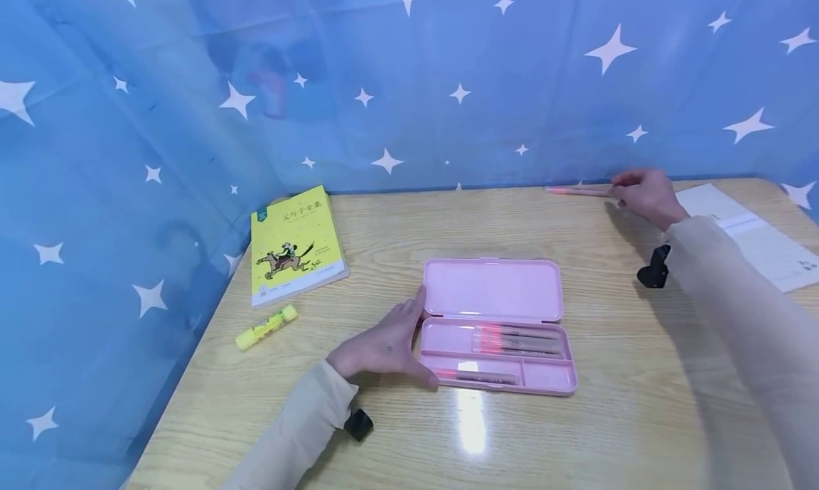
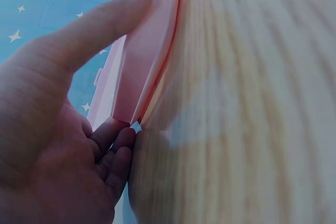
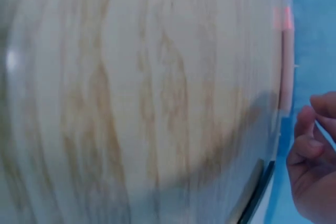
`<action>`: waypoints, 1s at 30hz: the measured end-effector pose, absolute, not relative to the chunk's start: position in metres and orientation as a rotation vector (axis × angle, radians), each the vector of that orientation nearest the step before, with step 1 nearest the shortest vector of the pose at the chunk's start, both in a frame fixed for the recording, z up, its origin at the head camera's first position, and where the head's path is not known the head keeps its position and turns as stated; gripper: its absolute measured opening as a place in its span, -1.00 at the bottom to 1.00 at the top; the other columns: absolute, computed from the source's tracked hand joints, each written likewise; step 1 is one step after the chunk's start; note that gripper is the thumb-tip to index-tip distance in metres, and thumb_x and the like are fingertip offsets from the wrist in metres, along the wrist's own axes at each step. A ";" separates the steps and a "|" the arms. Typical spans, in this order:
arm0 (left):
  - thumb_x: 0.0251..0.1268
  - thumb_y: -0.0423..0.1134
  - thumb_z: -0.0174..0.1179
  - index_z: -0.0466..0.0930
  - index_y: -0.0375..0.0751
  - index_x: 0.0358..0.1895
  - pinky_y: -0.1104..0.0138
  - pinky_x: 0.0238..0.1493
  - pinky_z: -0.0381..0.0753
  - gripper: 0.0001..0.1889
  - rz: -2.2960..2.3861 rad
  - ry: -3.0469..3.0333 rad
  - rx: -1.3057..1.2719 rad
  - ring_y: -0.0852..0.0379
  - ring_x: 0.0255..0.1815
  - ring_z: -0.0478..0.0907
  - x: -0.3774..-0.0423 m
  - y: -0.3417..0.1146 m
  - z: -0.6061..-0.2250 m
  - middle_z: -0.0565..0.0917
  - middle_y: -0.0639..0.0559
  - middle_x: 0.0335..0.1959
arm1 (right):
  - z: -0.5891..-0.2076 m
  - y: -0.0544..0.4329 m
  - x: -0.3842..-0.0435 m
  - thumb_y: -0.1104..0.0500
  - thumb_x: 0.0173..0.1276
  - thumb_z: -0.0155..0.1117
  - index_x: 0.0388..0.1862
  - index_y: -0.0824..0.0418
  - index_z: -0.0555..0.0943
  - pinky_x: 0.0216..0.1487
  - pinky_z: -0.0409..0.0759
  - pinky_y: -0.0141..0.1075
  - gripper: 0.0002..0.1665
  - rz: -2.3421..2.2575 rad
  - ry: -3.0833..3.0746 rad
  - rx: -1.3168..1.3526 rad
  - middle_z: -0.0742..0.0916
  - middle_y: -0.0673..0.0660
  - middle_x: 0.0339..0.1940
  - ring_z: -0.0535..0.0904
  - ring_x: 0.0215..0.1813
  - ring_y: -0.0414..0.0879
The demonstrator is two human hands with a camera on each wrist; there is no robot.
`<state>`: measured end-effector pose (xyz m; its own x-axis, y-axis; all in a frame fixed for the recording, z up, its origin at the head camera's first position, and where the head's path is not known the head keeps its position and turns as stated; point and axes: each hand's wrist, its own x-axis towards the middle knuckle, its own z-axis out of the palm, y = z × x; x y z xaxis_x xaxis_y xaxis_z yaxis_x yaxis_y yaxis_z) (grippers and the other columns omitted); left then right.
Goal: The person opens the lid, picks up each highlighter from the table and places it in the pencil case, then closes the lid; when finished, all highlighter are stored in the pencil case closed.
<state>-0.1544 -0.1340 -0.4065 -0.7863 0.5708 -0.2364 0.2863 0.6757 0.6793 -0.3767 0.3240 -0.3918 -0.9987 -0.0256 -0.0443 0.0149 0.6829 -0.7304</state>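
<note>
An open pink pencil case (image 1: 493, 287) lies mid-table with its lid folded back. Several capped pens (image 1: 521, 342) fill its upper compartment, and a single pen (image 1: 480, 377) lies in the lower one. My left hand (image 1: 387, 344) spans the case's left end, thumb at the front corner, fingertips beside the lid. Seen from the left wrist, the thumb (image 2: 100, 30) lies straight along the pink side wall. At the table's back edge, a pinkish pen (image 3: 286, 61) with a reddish clear cap lies beside my right hand (image 1: 648, 195). That hand's loosely bent fingers are right by the pen's end.
A yellow book (image 1: 297, 245) lies at the back left, with a short yellow tube (image 1: 266, 327) in front of it. White paper (image 1: 755, 234) lies under and beyond the right forearm. A blue starry cloth (image 1: 416, 84) hangs behind the wooden table.
</note>
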 end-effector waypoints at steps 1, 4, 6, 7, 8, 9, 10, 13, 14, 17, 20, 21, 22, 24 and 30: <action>-0.40 0.23 0.53 -0.59 -0.12 0.47 0.18 0.39 -0.01 0.54 0.895 2.456 0.670 0.08 0.42 -0.06 -0.154 -0.134 -0.406 -0.18 -0.04 0.53 | -0.393 0.324 -0.378 0.07 0.43 0.09 0.17 0.43 0.44 -0.41 0.52 -0.22 -0.49 -1.236 2.836 -0.014 0.59 0.33 -0.10 0.57 -0.39 -0.09; -0.40 0.23 0.54 -0.59 -0.12 0.47 0.18 0.40 -0.02 0.55 0.911 2.453 0.687 0.09 0.42 -0.08 -0.154 -0.133 -0.407 -0.20 -0.04 0.53 | -0.397 0.327 -0.379 0.08 0.45 0.05 0.20 0.44 0.42 -0.42 0.52 -0.24 -0.48 -1.233 2.832 -0.023 0.54 0.39 0.01 0.55 -0.39 -0.11; -0.41 0.22 0.55 -0.60 -0.12 0.47 0.17 0.40 -0.05 0.55 0.927 2.449 0.694 0.09 0.45 -0.13 -0.154 -0.133 -0.407 -0.23 -0.03 0.53 | -0.400 0.328 -0.380 0.09 0.45 0.03 0.22 0.44 0.41 -0.41 0.50 -0.26 -0.48 -1.218 2.831 -0.014 0.50 0.41 0.09 0.53 -0.37 -0.12; -0.41 0.22 0.55 -0.60 -0.13 0.47 0.17 0.41 -0.06 0.56 0.934 2.448 0.699 0.09 0.46 -0.15 -0.153 -0.133 -0.408 -0.25 -0.02 0.53 | -0.402 0.329 -0.380 0.09 0.46 0.01 0.23 0.44 0.41 -0.41 0.49 -0.27 -0.48 -1.211 2.827 -0.011 0.47 0.41 0.13 0.52 -0.35 -0.11; -0.41 0.22 0.55 -0.60 -0.13 0.47 0.17 0.41 -0.07 0.56 0.940 2.446 0.701 0.10 0.46 -0.16 -0.153 -0.133 -0.408 -0.26 -0.02 0.53 | -0.403 0.330 -0.380 0.09 0.46 0.01 0.23 0.44 0.41 -0.39 0.48 -0.27 -0.48 -1.200 2.827 -0.009 0.46 0.41 0.14 0.51 -0.32 -0.08; -0.41 0.21 0.55 -0.60 -0.12 0.47 0.17 0.41 -0.07 0.56 0.944 2.445 0.701 0.10 0.47 -0.18 -0.153 -0.133 -0.408 -0.26 -0.02 0.53 | -0.405 0.330 -0.381 0.09 0.46 0.01 0.22 0.44 0.42 -0.38 0.46 -0.28 -0.49 -1.183 2.835 -0.015 0.45 0.42 0.16 0.49 -0.29 -0.05; -0.41 0.21 0.55 -0.59 -0.12 0.47 0.17 0.41 -0.08 0.55 0.945 2.444 0.700 0.10 0.47 -0.19 -0.153 -0.133 -0.408 -0.27 -0.01 0.53 | -0.407 0.330 -0.382 0.09 0.46 0.02 0.21 0.44 0.43 -0.38 0.45 -0.30 -0.49 -1.162 2.849 -0.022 0.45 0.43 0.15 0.48 -0.25 -0.02; -0.40 0.20 0.55 -0.59 -0.12 0.47 0.16 0.41 -0.07 0.55 0.942 2.446 0.694 0.09 0.47 -0.17 -0.153 -0.134 -0.408 -0.25 -0.01 0.53 | -0.412 0.330 -0.383 0.09 0.44 0.07 0.16 0.46 0.47 -0.32 0.40 -0.28 -0.50 -1.117 2.887 -0.062 0.47 0.45 0.11 0.43 -0.16 0.12; -0.40 0.20 0.55 -0.59 -0.11 0.47 0.16 0.41 -0.07 0.54 0.939 2.448 0.690 0.09 0.47 -0.16 -0.154 -0.134 -0.407 -0.25 -0.01 0.53 | -0.413 0.330 -0.383 0.09 0.43 0.09 0.13 0.47 0.49 -0.30 0.38 -0.26 -0.51 -1.100 2.906 -0.084 0.48 0.47 0.07 0.41 -0.14 0.15; -0.40 0.20 0.55 -0.59 -0.12 0.47 0.15 0.40 -0.05 0.54 0.936 2.453 0.693 0.07 0.46 -0.14 -0.154 -0.134 -0.407 -0.23 -0.02 0.53 | -0.414 0.330 -0.383 0.12 0.41 0.12 0.06 0.49 0.53 -0.25 0.37 -0.14 -0.55 -1.063 2.947 -0.132 0.54 0.48 -0.03 0.40 -0.13 0.22; -0.39 0.21 0.54 -0.59 -0.13 0.47 0.15 0.41 -0.06 0.54 0.922 2.458 0.693 0.06 0.47 -0.15 -0.154 -0.133 -0.407 -0.23 -0.03 0.53 | -0.413 0.329 -0.380 0.17 0.40 0.13 -0.01 0.50 0.55 -0.25 0.38 -0.07 -0.61 -1.028 2.971 -0.171 0.57 0.47 -0.12 0.41 -0.14 0.25; -0.39 0.21 0.54 -0.59 -0.13 0.47 0.16 0.40 -0.05 0.54 0.917 2.458 0.692 0.06 0.46 -0.14 -0.154 -0.133 -0.407 -0.22 -0.04 0.53 | -0.412 0.328 -0.379 0.18 0.40 0.13 -0.02 0.50 0.55 -0.26 0.38 -0.08 -0.63 -1.017 2.979 -0.175 0.58 0.47 -0.13 0.42 -0.14 0.25; -0.39 0.22 0.54 -0.59 -0.13 0.47 0.16 0.40 -0.04 0.54 0.909 2.461 0.691 0.06 0.46 -0.12 -0.154 -0.133 -0.406 -0.20 -0.04 0.53 | -0.412 0.327 -0.377 0.19 0.40 0.13 -0.03 0.51 0.55 -0.26 0.38 -0.08 -0.63 -1.018 2.983 -0.180 0.58 0.48 -0.14 0.42 -0.14 0.26; -0.39 0.23 0.54 -0.59 -0.12 0.47 0.17 0.40 -0.03 0.54 0.897 2.462 0.683 0.07 0.45 -0.10 -0.154 -0.132 -0.406 -0.18 -0.04 0.53 | -0.410 0.323 -0.373 0.20 0.40 0.13 -0.04 0.52 0.55 -0.28 0.38 -0.11 -0.64 -1.015 2.990 -0.197 0.58 0.48 -0.14 0.42 -0.14 0.25; -0.41 0.21 0.55 -0.58 -0.15 0.47 0.18 0.40 -0.06 0.55 0.907 2.463 0.676 0.06 0.45 -0.13 -0.153 -0.134 -0.405 -0.19 -0.06 0.53 | -0.403 0.309 -0.354 0.13 0.43 0.10 -0.01 0.47 0.55 -0.42 0.40 -0.20 -0.61 -1.041 2.963 -0.231 0.56 0.45 -0.10 0.43 -0.23 0.16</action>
